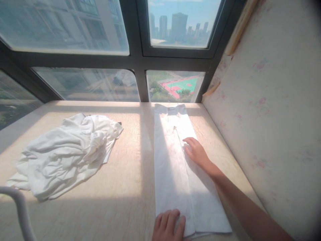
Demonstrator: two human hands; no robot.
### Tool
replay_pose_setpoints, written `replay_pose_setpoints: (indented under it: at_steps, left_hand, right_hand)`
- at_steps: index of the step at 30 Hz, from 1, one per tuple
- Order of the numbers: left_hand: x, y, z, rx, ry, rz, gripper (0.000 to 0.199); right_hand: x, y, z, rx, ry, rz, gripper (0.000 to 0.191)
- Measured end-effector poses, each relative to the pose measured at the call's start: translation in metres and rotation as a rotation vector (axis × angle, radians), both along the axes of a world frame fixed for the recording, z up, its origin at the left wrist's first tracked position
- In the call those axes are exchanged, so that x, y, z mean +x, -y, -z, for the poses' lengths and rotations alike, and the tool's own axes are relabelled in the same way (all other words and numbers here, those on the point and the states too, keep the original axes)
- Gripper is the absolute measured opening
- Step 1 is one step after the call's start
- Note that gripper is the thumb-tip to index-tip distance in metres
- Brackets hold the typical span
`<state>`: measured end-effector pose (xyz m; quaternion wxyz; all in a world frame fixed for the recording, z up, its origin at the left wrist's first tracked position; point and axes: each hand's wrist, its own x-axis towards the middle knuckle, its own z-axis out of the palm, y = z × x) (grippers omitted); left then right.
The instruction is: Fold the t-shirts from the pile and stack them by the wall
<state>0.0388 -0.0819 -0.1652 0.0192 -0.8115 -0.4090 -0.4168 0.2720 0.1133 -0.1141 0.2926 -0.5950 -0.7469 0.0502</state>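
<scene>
A white garment (173,174), folded into a long strip, lies flat on the pale window ledge (125,187) with its far end near the window frame. My right hand (197,152) rests on its right part, about midway along, fingers apart and pointing left. At the near left corner of the garment my left hand (169,226) lies on the cloth, its fingers slightly curled and the thumb apart. Neither hand has anything gripped. A crumpled white cloth (67,154) sits in a heap to the left, away from both hands.
Dark window frames (139,63) rise behind the ledge. A wall with floral paper (263,117) borders the right side, close to my right forearm. At the lower left, a curved pale tube (20,204) comes into view.
</scene>
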Motion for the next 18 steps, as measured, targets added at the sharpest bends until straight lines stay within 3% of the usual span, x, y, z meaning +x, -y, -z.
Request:
replay_pose_setpoints:
  at_steps: [2,5,8,12,18]
  left_hand:
    - [-0.017,-0.003,-0.006,-0.032,-0.067,0.033,0.055]
    - [-0.038,-0.007,-0.020,-0.084,-0.187,0.156,0.046]
    - [-0.048,-0.010,-0.032,-0.162,-0.286,0.255,0.032]
    - [-0.047,-0.011,-0.037,-0.270,-0.367,0.282,0.023]
    - [-0.042,-0.003,-0.041,-0.346,-0.425,0.237,0.036]
  right_hand:
    - [-0.001,0.063,0.003,0.018,-0.039,-0.105,0.030]
    - [-0.008,0.152,0.003,-0.043,-0.046,-0.160,0.029]
    - [-0.016,0.211,-0.001,-0.083,-0.002,-0.189,0.027]
    - [-0.023,0.240,-0.002,-0.009,0.067,-0.157,0.027]
    - [-0.041,0.236,0.002,-0.002,-0.007,-0.104,0.023]
